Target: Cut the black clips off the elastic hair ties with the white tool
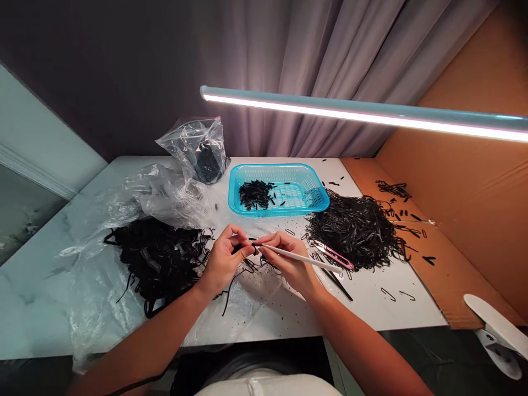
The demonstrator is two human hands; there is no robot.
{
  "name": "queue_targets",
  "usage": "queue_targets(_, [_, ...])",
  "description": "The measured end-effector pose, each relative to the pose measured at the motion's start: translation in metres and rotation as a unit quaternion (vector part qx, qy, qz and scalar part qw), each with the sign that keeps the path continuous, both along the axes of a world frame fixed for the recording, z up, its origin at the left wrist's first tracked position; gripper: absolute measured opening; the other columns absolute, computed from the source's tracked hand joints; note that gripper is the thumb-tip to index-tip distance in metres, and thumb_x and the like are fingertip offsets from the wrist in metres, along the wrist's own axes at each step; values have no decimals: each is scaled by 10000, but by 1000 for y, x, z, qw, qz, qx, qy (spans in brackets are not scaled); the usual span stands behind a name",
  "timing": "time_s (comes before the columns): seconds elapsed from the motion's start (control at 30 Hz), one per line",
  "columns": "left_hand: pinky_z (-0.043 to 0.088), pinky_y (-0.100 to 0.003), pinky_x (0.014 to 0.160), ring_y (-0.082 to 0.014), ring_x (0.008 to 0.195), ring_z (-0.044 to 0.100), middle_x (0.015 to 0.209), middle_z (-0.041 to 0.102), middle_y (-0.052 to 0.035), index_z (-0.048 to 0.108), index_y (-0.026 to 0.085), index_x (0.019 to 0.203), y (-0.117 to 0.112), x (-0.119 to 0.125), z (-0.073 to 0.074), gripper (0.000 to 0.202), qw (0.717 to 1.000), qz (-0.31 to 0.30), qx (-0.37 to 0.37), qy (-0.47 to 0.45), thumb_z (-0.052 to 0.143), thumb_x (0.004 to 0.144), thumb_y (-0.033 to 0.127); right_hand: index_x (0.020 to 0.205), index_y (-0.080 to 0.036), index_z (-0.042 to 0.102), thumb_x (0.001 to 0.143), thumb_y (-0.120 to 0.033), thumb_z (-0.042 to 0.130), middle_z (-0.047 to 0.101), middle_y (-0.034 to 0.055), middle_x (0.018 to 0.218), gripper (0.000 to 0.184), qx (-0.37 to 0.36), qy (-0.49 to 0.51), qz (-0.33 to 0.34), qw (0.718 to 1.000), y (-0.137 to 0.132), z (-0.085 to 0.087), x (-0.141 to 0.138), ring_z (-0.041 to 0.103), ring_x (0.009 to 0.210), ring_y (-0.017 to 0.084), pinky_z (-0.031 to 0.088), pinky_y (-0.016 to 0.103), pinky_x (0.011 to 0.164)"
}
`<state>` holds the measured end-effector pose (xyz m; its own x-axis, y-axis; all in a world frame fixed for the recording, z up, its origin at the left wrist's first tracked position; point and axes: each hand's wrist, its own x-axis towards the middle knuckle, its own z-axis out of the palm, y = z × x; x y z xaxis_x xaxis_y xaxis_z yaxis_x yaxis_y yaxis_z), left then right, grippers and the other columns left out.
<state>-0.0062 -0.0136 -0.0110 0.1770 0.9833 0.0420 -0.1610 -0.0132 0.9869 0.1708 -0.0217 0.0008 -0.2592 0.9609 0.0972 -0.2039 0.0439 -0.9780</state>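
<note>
Both my hands meet above the white table, fingertips close together. My left hand (223, 258) pinches a small black piece (254, 248), mostly hidden by the fingers. In my right hand (291, 267) lies a slim white stick (313, 259), its tip pointing at the black piece. On the left is a heap of black straps or cords (159, 258), with loose strands reaching under my hands. A pile of thin black loops (350, 231) spreads out to the right. Against its near edge rest a pink-handled tool (338, 257) and a slim black tool (340, 285).
Behind my hands stands a blue basket (280, 211) holding short black pieces (253, 195). Crumpled clear plastic (165, 192) and a bag with black contents (208, 162) fill the back left. A lit tube lamp (350, 111) hangs above; cardboard (466, 181) walls the right side.
</note>
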Motion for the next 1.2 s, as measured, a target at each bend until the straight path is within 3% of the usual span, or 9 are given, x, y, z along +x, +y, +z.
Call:
queue_targets(0.7, [408, -229, 727, -86, 730, 523, 754, 587, 51, 449, 199, 908, -1, 0, -2, 272, 999, 4, 15, 27, 708, 825, 207, 775, -173, 631, 859, -301, 666, 698, 73, 1033, 157, 17, -37, -27, 999, -3, -5, -4, 599, 778, 131, 432, 242, 631])
queue_targets(0.87, [404, -224, 727, -78, 721, 532, 738, 595, 52, 431, 195, 908, -1, 1, 2, 277, 1000, -6, 4, 20, 699, 838, 215, 805, -194, 637, 887, -279, 622, 709, 37, 1005, 120, 139, -178, -84, 970, -8, -8, -6, 620, 772, 126, 449, 248, 664])
queue_targets(1.0, [412, -235, 693, -91, 695, 571, 719, 619, 62, 380, 217, 954, -3, 2, 7, 351, 997, -74, -15, -20, 708, 830, 207, 839, -202, 633, 917, -251, 565, 700, 32, 1022, 114, 220, -236, -109, 940, -11, -9, -5, 628, 794, 120, 454, 246, 682])
queue_targets(1.07, [415, -245, 682, -104, 688, 599, 712, 626, 66, 363, 227, 975, -5, 2, 9, 376, 994, -102, -23, -36, 710, 830, 212, 803, -197, 621, 913, -251, 569, 700, 27, 1029, 133, 204, -241, -131, 940, -10, -7, -4, 630, 800, 118, 453, 245, 696])
queue_targets(1.2, [425, -262, 740, -116, 725, 640, 713, 623, 73, 378, 230, 982, -6, 1, 10, 362, 994, -92, -35, -52, 706, 832, 201, 723, -182, 593, 874, -288, 632, 716, 27, 975, 189, 97, -192, -166, 962, -3, 0, 3, 632, 782, 125, 449, 249, 692])
